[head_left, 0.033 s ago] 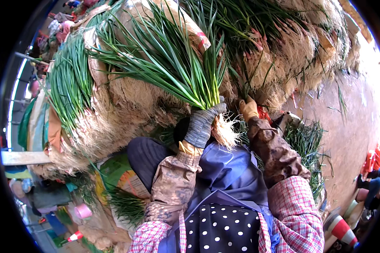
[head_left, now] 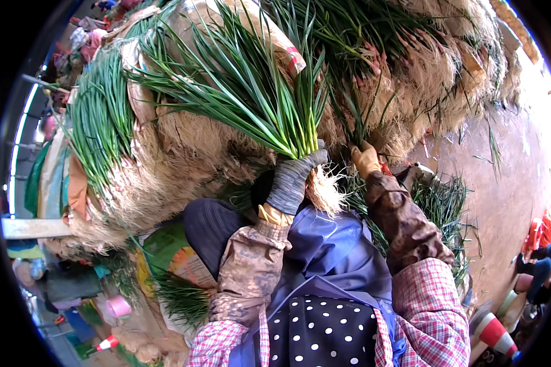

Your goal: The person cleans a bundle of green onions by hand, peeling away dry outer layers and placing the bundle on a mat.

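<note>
My left hand (head_left: 291,180), in a grey glove, is closed around a bunch of long green onions (head_left: 251,98) just above its pale roots (head_left: 324,192); the leaves fan up and to the left. My right hand (head_left: 365,159), in a tan glove, reaches into the big heap of stacked green onion bundles (head_left: 410,67) at the roots; I cannot tell whether it grips anything. Brown sleeve covers and plaid sleeves cover both forearms above a blue apron (head_left: 330,244).
More bundles (head_left: 98,122) are piled at the left with roots facing out. Loose greens (head_left: 441,208) lie on the bare earth floor (head_left: 508,196) at right. A pink tape roll (head_left: 117,306) and a green sack (head_left: 165,244) lie lower left. People sit at the right edge.
</note>
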Motion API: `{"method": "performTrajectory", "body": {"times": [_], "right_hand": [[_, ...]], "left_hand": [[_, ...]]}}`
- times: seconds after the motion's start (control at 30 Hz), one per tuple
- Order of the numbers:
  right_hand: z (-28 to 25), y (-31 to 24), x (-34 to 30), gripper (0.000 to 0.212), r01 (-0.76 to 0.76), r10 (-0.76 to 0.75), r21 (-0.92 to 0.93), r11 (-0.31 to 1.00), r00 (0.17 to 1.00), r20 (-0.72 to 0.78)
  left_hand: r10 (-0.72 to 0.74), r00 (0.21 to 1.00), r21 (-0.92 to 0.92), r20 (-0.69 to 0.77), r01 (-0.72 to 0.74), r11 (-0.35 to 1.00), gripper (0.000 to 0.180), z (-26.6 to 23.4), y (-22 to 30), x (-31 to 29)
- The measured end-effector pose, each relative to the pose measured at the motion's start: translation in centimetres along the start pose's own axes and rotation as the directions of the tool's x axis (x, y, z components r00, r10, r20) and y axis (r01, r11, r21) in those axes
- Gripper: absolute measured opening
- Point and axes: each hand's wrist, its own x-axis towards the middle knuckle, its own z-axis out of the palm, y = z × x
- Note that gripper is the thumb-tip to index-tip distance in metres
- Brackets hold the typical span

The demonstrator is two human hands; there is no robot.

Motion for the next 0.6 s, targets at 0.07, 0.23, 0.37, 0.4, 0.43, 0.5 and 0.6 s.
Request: {"method": "performTrajectory", "body": {"times": [0.07,0.23,0.37,0.4,0.43,0.5,0.6], "right_hand": [[-2.8,-5.5,-3.2,0.029,-0.11,0.119,-0.111,0.988,0.99,0.074],[-10.3,-10.7,-7.3,0.036,-0.31,0.263,0.106,0.945,0.91,0.32],[-12.4,-12.8,-7.4,0.024,0.032,-0.09,0.2,0.979,0.953,0.289],[-12.4,-13.1,-7.1,0.023,0.115,-0.162,0.209,0.971,0.962,0.222],[-12.3,-13.4,-6.9,0.022,0.127,-0.176,0.263,0.956,0.969,0.171],[-11.3,-14.8,-6.8,0.02,-0.096,0.028,0.554,0.827,0.991,0.129],[-9.2,-16.9,-6.9,0.016,-0.026,0.012,0.48,0.877,0.999,0.032]], "left_hand": [[0.04,0.999,0.029,-0.023,-0.039,0.999,0.027,-0.6,-0.3,-0.1],[0.018,1.0,0.025,0.013,-0.019,1.0,0.024,0.1,0.0,-0.1],[-0.042,0.995,0.004,0.095,0.042,0.999,0.029,-0.4,-0.3,0.5],[-0.028,0.994,0.008,0.106,0.027,1.0,0.028,-0.2,0.0,0.4],[-0.013,0.993,0.011,0.115,0.012,1.0,0.028,-0.1,0.3,0.2],[-0.012,0.993,0.001,0.117,0.012,1.0,0.028,0.3,0.8,-0.6],[-0.024,0.989,-0.012,0.146,0.026,1.0,0.028,0.4,1.2,-1.2]]}}
